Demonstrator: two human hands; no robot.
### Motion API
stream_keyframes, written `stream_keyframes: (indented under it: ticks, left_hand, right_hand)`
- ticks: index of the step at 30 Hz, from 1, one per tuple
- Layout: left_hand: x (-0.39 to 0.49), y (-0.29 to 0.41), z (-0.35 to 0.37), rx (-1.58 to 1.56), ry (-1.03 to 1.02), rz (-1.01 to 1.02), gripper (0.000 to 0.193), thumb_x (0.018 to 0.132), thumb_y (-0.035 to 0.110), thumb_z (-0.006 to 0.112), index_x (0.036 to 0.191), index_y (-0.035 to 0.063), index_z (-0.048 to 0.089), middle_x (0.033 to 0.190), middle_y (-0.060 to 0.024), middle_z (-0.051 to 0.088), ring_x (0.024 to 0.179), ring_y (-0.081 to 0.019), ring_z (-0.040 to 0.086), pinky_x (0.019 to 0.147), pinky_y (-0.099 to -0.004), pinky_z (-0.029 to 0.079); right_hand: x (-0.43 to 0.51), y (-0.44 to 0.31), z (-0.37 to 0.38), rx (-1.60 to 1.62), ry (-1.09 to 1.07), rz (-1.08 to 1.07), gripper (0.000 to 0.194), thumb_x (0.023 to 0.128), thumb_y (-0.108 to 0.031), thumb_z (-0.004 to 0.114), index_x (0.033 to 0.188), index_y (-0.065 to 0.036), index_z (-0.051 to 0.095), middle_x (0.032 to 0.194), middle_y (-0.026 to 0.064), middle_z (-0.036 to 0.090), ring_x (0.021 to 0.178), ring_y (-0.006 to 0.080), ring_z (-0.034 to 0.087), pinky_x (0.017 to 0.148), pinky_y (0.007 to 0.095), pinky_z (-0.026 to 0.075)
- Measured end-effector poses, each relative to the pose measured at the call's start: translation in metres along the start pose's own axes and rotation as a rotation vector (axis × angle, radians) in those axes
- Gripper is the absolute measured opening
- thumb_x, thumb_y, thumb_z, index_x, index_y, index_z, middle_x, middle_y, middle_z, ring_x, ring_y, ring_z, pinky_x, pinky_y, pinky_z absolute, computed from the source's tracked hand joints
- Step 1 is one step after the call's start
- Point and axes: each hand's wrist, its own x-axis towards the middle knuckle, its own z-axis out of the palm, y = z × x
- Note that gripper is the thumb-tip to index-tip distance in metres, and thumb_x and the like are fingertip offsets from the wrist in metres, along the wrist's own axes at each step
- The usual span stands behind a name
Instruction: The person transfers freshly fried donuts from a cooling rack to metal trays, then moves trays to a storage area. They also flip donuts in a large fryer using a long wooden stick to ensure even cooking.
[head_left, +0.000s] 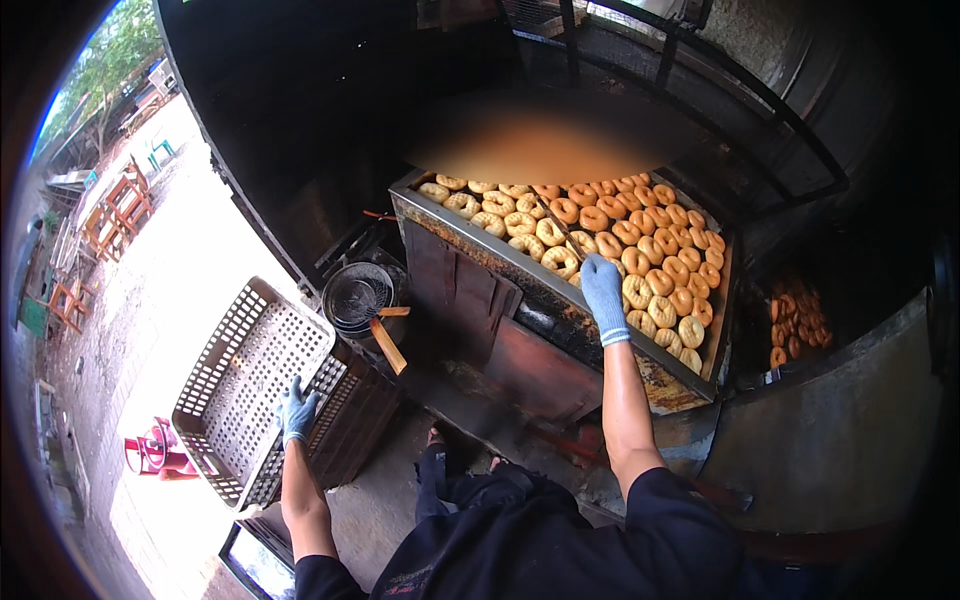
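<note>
My right hand (604, 292), in a pale blue knit glove, grips a thin dark stick (559, 222) that slants over ring-shaped doughnuts (645, 247). The doughnuts crowd a wide metal-rimmed frying vat (517, 268). Those on the left and along the near edge are pale; most toward the right are golden brown. A blurred patch hides the far part of the vat. My left hand (298, 414), gloved alike, is on the near rim of a perforated plastic crate (259, 382), thumb and fingers on either side of it. No doughnuts show inside the crate.
Round wire strainers (358, 294) with wooden handles sit between crate and vat. Browned doughnuts (796, 326) lie in a dark area at right. A sheet-metal panel (832, 427) stands at near right. Outside at left are a pink metal object (159, 448) and wooden chairs (129, 196).
</note>
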Motion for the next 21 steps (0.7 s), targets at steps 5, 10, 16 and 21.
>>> stream_keyframes:
  ticks: [5, 10, 16, 21]
  left_hand:
    - [-0.002, -0.004, 0.002, -0.006, 0.071, 0.036, 0.078, 0.083, 0.054, 0.073, 0.154, 0.0277, 0.053, 0.139, -0.0158, 0.06, 0.128, -0.0402, 0.056, 0.11, -0.0542, 0.036]
    - [0.003, -0.012, 0.013, -0.056, 0.126, 0.087, 0.077, 0.082, 0.052, 0.075, 0.152, 0.03, 0.054, 0.133, -0.0138, 0.062, 0.123, -0.0374, 0.057, 0.107, -0.0534, 0.038]
    - [0.007, -0.018, 0.023, -0.043, 0.159, 0.084, 0.079, 0.081, 0.043, 0.08, 0.154, 0.0295, 0.053, 0.141, -0.0177, 0.055, 0.13, -0.0399, 0.05, 0.112, -0.0541, 0.034]
    - [0.007, -0.019, 0.021, -0.076, 0.092, 0.04, 0.08, 0.082, 0.041, 0.08, 0.156, 0.029, 0.052, 0.146, -0.0188, 0.054, 0.139, -0.0403, 0.046, 0.118, -0.0544, 0.027]
  right_hand:
    - [0.058, -0.003, 0.07, -0.057, -0.003, 0.057, 0.027, 0.093, -0.018, 0.056, 0.086, 0.005, 0.07, 0.078, 0.0277, 0.07, 0.07, 0.0446, 0.069, 0.063, 0.0503, 0.053]
    - [0.07, 0.003, 0.067, 0.466, -0.159, 0.508, 0.026, 0.096, -0.018, 0.053, 0.075, -0.006, 0.06, 0.057, 0.0004, 0.045, 0.038, 0.0152, 0.042, 0.038, 0.0324, 0.032]
    - [-0.008, -0.051, -0.004, -0.008, 0.029, 0.146, 0.029, 0.1, -0.017, 0.05, 0.097, 0.006, 0.068, 0.08, 0.0245, 0.068, 0.073, 0.0338, 0.068, 0.069, 0.0458, 0.052]
    - [0.043, -0.048, 0.049, -0.012, 0.07, -0.06, 0.03, 0.1, -0.018, 0.052, 0.105, 0.007, 0.068, 0.088, 0.0318, 0.068, 0.088, 0.0373, 0.073, 0.077, 0.0475, 0.052]
